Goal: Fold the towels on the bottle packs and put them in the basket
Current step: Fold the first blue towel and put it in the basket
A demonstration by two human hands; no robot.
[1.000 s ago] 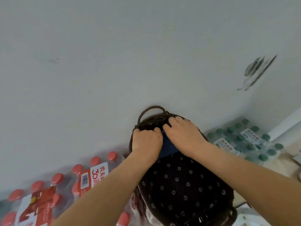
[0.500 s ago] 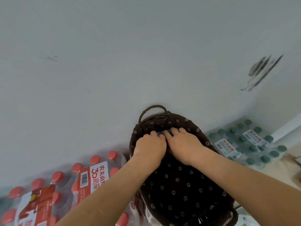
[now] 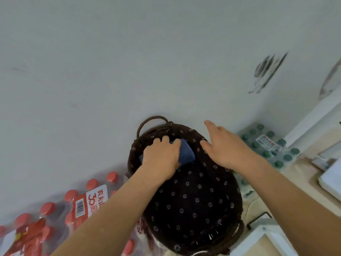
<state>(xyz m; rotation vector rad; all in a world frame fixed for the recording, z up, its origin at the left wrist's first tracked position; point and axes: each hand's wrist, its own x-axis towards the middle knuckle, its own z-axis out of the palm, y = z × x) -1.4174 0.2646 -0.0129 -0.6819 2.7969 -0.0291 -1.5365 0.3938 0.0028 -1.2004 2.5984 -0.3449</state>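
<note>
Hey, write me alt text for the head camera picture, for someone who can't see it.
A person's left hand curls over a folded blue towel inside a dark, flower-print lined basket against a white wall, while the right hand hovers open above the rim. Red-capped bottle packs lie to its left, green-capped packs to its right.

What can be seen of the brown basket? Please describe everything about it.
The basket is oval, of dark brown woven wicker, with a looped handle at its far end near the pale wall. A dark lining with small pale flowers covers its inside and rim. It stands upright beside a red-capped bottle pack. A folded blue towel lies in its far end under the left hand.
</note>
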